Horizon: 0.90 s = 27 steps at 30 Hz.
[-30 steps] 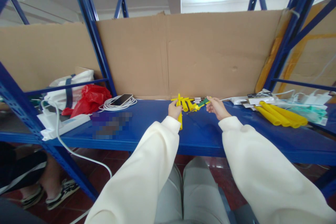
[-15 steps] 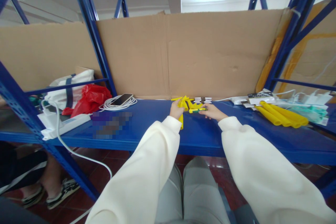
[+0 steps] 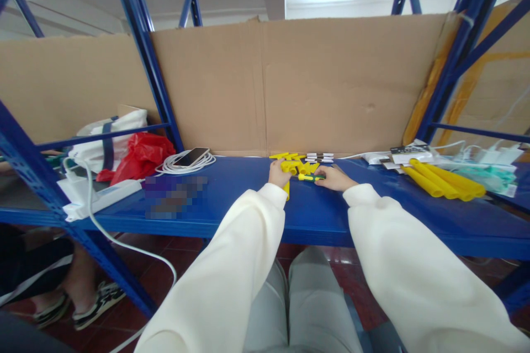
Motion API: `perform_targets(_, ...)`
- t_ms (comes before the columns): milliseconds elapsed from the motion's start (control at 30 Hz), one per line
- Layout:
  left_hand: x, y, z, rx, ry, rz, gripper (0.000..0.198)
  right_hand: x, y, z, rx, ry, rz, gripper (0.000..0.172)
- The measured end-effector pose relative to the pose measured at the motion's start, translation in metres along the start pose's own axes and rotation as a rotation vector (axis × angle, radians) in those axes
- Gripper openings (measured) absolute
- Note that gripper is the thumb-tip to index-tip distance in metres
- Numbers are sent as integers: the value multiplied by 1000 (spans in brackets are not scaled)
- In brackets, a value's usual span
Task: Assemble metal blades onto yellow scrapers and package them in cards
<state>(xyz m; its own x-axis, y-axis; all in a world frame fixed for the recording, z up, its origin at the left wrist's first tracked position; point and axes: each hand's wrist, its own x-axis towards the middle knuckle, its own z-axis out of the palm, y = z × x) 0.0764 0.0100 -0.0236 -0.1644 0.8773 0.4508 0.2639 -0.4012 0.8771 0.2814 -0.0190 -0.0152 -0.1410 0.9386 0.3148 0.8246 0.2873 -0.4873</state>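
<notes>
My left hand point(image 3: 280, 175) is closed around a yellow tube point(image 3: 286, 192), whose lower end shows below the fingers. Close by on the right, my right hand point(image 3: 335, 178) grips a slim yellow-and-green utility knife point(image 3: 307, 177), its front end pointing left toward the tube. The blade is too small to make out. Short yellow pieces point(image 3: 308, 167) lie just behind the knife, and more yellow strips point(image 3: 283, 156) rest behind my left hand. The fingers of my left hand hide part of the tube.
Several long yellow tubes point(image 3: 443, 181) lie on the blue shelf point(image 3: 244, 187) at right. A stack of black-and-white packets point(image 3: 319, 158) sits against the cardboard wall point(image 3: 331, 83). On the left are a phone point(image 3: 192, 156) on coiled white cable, a power strip point(image 3: 103, 200) and a red bag point(image 3: 143, 155).
My left hand has turned slightly, and the yellow piece by its fingertips sits lower. The utility knife has dropped a little and its angle has changed in my right hand.
</notes>
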Motion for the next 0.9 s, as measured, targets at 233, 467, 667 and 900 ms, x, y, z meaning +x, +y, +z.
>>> perform_targets(233,5,-9,6,20,16,-28,53,-2,-7,-3,-115,-54,17,27)
perform_targets(467,7,-10,8,44,38,-68,39,-2,-6,-3,-139,-46,12,21)
perform_targets(667,1,-1,1,203,42,-3,35,4,3,-3,-126,-7,-25,12)
perform_targets(900,-8,9,-3,364,13,137,29,21,23,-4,-199,106,48,34)
